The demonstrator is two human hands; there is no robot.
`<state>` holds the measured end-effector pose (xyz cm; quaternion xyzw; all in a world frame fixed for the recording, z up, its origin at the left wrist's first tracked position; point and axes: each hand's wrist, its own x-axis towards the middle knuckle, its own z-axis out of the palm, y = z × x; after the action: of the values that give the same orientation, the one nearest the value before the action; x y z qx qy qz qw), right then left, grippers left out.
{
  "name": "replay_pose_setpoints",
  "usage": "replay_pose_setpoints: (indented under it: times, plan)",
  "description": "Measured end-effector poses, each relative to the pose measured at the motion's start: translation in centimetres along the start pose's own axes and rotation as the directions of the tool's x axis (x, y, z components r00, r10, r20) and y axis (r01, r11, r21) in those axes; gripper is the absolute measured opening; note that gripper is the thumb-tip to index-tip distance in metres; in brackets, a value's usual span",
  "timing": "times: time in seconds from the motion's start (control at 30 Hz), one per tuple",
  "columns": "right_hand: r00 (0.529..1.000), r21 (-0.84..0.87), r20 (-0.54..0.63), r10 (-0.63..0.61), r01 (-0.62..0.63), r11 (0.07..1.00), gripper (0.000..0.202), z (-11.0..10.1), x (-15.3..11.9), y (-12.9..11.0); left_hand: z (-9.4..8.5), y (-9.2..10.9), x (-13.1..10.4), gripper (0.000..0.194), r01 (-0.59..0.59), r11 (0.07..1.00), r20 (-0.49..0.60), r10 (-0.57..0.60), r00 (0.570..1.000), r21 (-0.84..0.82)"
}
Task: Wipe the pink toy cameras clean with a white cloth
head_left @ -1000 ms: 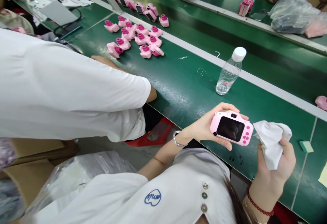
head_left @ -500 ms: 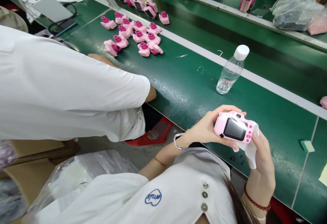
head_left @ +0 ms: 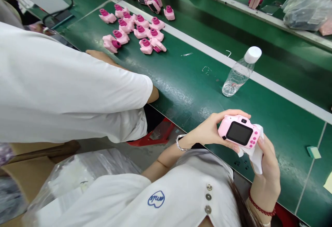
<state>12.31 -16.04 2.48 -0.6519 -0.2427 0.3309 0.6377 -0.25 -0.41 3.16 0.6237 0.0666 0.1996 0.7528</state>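
Observation:
A pink toy camera is held over the near edge of the green bench, its dark screen and pink buttons facing up. My left hand grips its left end, thumb along the lower edge and fingers along the top. At the other end, my right hand is closed around a white cloth and presses it against the camera's right side. Part of the cloth hangs below the camera. Several tiny black pieces lie on the bench just beneath.
A clear bottle with a white cap stands beyond my hands. Several pink cameras are grouped at the far left. A green-and-white sponge-like block lies at right. A co-worker's white sleeve is close on the left.
The view has shifted slightly, and the camera is tilted a little so the glare on its screen is gone. Both hands keep their hold.

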Motion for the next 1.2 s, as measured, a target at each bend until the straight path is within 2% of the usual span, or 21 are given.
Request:
replay_pose_setpoints:
  times: [0.03, 0.07, 0.1, 0.13, 0.17, 0.2, 0.23, 0.3, 0.33, 0.4, 0.43, 0.57, 0.67, 0.73, 0.83, 0.9, 1.0, 1.1, 1.2]
  plan:
    - [0.992, -0.023, -0.118, -0.032, 0.03, 0.999, 0.029, 0.1, 0.1, -0.1, 0.0, -0.1, 0.0, 0.083, 0.009, 1.0, -0.001, -0.009, 1.0, -0.003]
    - [0.963, -0.046, -0.254, -0.092, 0.083, 0.996, 0.025, 0.2, 0.1, -0.3, -0.1, -0.2, 0.0, 0.084, 0.023, 1.0, 0.001, -0.023, 1.0, -0.004]
    - [0.913, -0.075, -0.371, -0.169, 0.152, 0.986, 0.02, 0.4, 0.2, -0.7, -0.1, -0.3, -0.1, 0.085, 0.032, 0.999, 0.006, -0.032, 0.999, 0.0]
    - [0.866, -0.112, -0.432, -0.253, 0.227, 0.968, 0.016, 0.5, 0.3, -1.1, -0.2, -0.3, -0.1, 0.085, 0.033, 0.999, 0.013, -0.034, 0.999, 0.01]
    - [0.839, -0.148, -0.43, -0.333, 0.298, 0.943, 0.011, 0.6, 0.4, -1.7, -0.2, -0.4, -0.1, 0.085, 0.028, 0.999, 0.023, -0.029, 0.999, 0.025]
    - [0.841, -0.18, -0.366, -0.398, 0.356, 0.917, 0.007, 0.8, 0.5, -2.3, -0.2, -0.4, -0.2, 0.085, 0.023, 0.999, 0.032, -0.024, 0.999, 0.047]
    - [0.866, -0.21, -0.251, -0.432, 0.387, 0.898, 0.007, 0.9, 0.7, -2.9, -0.2, -0.4, -0.2, 0.086, 0.019, 0.997, 0.04, -0.022, 0.999, 0.076]
    - [0.914, -0.265, 0.032, -0.405, 0.398, 0.878, 0.012, 0.9, 1.3, -4.0, -0.3, -0.2, -0.2, 0.088, 0.038, 0.988, 0.052, -0.046, 0.998, 0.151]
    - [0.918, -0.285, 0.145, -0.37, 0.397, 0.873, 0.016, 0.9, 1.6, -4.3, -0.2, -0.1, -0.2, 0.089, 0.058, 0.98, 0.051, -0.069, 0.996, 0.191]
    - [0.907, -0.307, 0.28, -0.316, 0.396, 0.865, 0.02, 1.0, 2.3, -4.7, -0.2, 0.1, -0.2, 0.09, 0.096, 0.962, 0.036, -0.109, 0.993, 0.255]
    - [0.9, -0.309, 0.298, -0.318, 0.406, 0.86, 0.019, 1.1, 2.5, -4.7, -0.2, 0.1, -0.2, 0.09, 0.106, 0.957, 0.03, -0.118, 0.993, 0.271]
    - [0.903, -0.378, 0.177, -0.392, 0.43, 0.82, 0.006, 1.7, 2.5, -4.2, 0.2, -0.2, -0.5, 0.092, 0.131, 0.959, 0.02, -0.14, 0.99, 0.252]
    - [0.909, -0.426, 0.075, -0.41, 0.401, 0.811, 0.008, 2.2, 2.1, -3.8, 0.6, -0.7, -0.7, 0.096, 0.165, 0.973, -0.015, -0.164, 0.986, 0.165]
    - [0.93, -0.383, -0.022, -0.368, 0.332, 0.862, 0.007, 2.4, 2.2, -3.6, 0.8, -0.7, -0.8, 0.096, 0.161, 0.983, -0.01, -0.161, 0.987, 0.092]
    - [0.966, -0.126, -0.182, -0.181, 0.16, 0.979, 0.003, 2.4, 2.5, -3.7, 0.9, -0.3, -0.9, 0.089, 0.111, 0.994, 0.058, -0.11, 0.992, -0.022]
    - [0.984, 0.044, -0.172, -0.038, 0.046, 0.998, 0.006, 2.3, 2.6, -3.9, 1.0, 0.1, -1.0, 0.086, 0.093, 0.993, 0.087, -0.086, 0.992, -0.074]
    - [0.995, 0.122, -0.08, 0.053, -0.043, 0.992, 0.009, 2.1, 2.3, -4.2, 1.1, 0.4, -1.3, 0.09, 0.124, 0.989, 0.075, -0.119, 0.99, -0.077]
    - [0.999, 0.075, -0.005, 0.053, -0.053, 0.996, 0.012, 1.7, 1.6, -4.4, 1.2, 0.4, -1.6, 0.093, 0.164, 0.984, 0.053, -0.161, 0.986, -0.063]
    - [0.997, -0.063, 0.079, -0.018, 0.023, 0.998, 0.013, 1.3, 1.2, -4.7, 1.3, 0.6, -1.7, 0.098, 0.19, 0.982, 0.03, -0.189, 0.981, -0.008]
